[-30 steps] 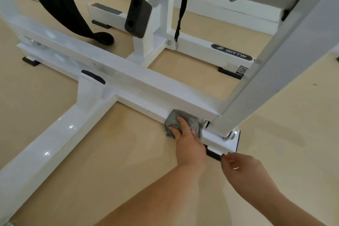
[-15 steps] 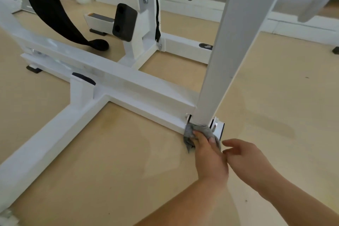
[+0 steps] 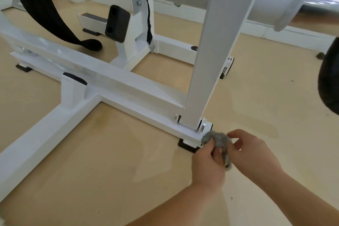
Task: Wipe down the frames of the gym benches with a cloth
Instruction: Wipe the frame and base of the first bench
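Fingers of our left hand pinch the grey cloth, right hand fingers curled on its other side | cloth touches bench frame foot end corner | soft, light, bunches easily; we'd grip it wadded, mid-bundle.

floor: tan, faint stains | skirting: white — far wall | light: soft, even

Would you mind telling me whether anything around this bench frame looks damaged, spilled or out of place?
Nothing stands out. The white frame looks intact and sits level on its black foot. Both hands, left and right, hold the grey cloth bunched at the frame's end. Faint marks darken the floor.
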`<state>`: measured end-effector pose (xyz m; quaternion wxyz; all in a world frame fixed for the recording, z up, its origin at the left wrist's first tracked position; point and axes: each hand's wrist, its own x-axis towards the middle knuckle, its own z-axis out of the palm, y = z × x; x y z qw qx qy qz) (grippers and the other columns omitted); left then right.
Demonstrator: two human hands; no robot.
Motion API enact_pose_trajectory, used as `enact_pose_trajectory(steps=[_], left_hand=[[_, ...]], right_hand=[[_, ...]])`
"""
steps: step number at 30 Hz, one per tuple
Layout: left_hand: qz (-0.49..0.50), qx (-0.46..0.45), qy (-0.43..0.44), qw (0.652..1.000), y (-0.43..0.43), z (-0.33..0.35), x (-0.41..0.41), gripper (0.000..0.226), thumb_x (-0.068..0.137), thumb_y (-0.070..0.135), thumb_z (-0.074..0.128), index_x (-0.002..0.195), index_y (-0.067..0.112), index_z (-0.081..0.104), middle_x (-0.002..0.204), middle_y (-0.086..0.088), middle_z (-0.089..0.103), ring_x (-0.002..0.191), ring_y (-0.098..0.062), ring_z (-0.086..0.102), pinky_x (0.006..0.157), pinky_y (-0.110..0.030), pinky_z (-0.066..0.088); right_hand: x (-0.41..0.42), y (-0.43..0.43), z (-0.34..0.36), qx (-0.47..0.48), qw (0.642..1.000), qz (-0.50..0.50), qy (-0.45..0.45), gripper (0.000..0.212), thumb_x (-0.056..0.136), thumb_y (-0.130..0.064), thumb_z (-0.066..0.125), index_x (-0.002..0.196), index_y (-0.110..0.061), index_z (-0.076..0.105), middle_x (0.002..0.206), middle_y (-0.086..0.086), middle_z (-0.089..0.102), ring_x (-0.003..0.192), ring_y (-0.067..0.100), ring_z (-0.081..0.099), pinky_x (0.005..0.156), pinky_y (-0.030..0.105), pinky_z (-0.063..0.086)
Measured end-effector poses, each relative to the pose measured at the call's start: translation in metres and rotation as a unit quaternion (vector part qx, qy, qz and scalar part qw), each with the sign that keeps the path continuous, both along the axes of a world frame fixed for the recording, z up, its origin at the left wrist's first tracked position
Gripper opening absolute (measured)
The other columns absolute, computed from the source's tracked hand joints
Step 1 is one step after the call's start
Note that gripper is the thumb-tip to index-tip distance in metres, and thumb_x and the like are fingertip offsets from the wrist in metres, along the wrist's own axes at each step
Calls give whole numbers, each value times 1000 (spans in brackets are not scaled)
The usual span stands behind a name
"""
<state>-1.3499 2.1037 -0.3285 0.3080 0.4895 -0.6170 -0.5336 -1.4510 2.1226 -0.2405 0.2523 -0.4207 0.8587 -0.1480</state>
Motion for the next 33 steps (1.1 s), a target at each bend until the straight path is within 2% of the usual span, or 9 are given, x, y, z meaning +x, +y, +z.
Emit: enact_pose_trajectory(steps=[5, 8, 12, 16, 19, 22, 27, 30, 33], left_hand=[[2, -10, -63, 998, -11, -13, 86, 16, 99, 15, 56, 99, 20, 71, 67, 18, 61, 65, 3, 54, 66, -15, 42], [-8, -16, -113, 993, -26, -4, 135, 27, 100, 19, 58, 124, 23, 70, 95, 17, 71, 87, 7, 64, 81, -10, 46], [22, -38, -175, 984, -55, 21, 201, 49, 100, 36, 54, 149, 35, 47, 130, 13, 66, 119, -4, 62, 104, -23, 49], [51, -48, -202, 977, -84, 56, 252, 52, 102, 34, 55, 151, 42, 38, 126, 13, 66, 110, -4, 65, 92, -18, 53], [39, -66, -205, 976, -100, 77, 282, 51, 103, 33, 52, 150, 44, 38, 122, 13, 68, 106, -4, 65, 93, -27, 55], [37, -119, -245, 961, -122, 99, 316, 46, 103, 27, 51, 148, 37, 45, 110, 11, 67, 99, -10, 64, 89, -28, 53], [64, -256, -389, 883, -189, 117, 393, 49, 102, 17, 49, 150, 25, 46, 127, 0, 64, 103, -26, 62, 83, -43, 55], [-50, -90, -520, 848, -200, 60, 423, 64, 98, 20, 53, 157, 21, 27, 149, -3, 45, 135, -28, 44, 101, -46, 50], [-128, 28, -558, 820, -191, 9, 424, 87, 102, 40, 44, 161, 9, -11, 171, -9, -7, 156, -32, -13, 127, -48, 6]], right_hand=[[7, -3, 14, 71, 991, 114, -4, 14, 93, -43, 55, 97, -37, 67, 87, -16, 67, 78, 5, 65, 80, 32, 57], [36, -11, 19, 122, 963, 238, -37, 16, 96, -39, 53, 93, -37, 68, 86, -15, 64, 79, 5, 64, 83, 28, 56], [93, -33, 36, -8, 966, 223, -132, 15, 97, -37, 59, 108, -45, 66, 96, -16, 69, 81, 1, 67, 78, 19, 54], [156, -70, 60, -106, 963, 208, -136, 28, 97, -27, 59, 122, -40, 65, 100, -21, 67, 87, -2, 64, 80, 18, 54], [193, -101, 74, -128, 955, 253, -91, 38, 98, -28, 58, 135, -38, 58, 126, -25, 59, 114, -5, 56, 100, 21, 46], [229, -135, 87, -149, 937, 313, -30, 45, 99, -26, 58, 143, -34, 52, 141, -22, 50, 132, 0, 47, 100, 14, 33], [283, -191, 86, -118, 926, 356, 38, 59, 99, -31, 58, 154, -30, 37, 164, -9, 27, 152, 11, 23, 118, 26, 24], [299, -214, 71, -57, 918, 374, 118, 66, 101, -34, 52, 160, -27, 22, 171, -3, 5, 158, 17, 0, 127, 36, 13], [301, -225, 54, -16, 906, 375, 194, 73, 101, -37, 48, 162, -24, 10, 171, 3, -8, 157, 24, -12, 128, 43, 5]])
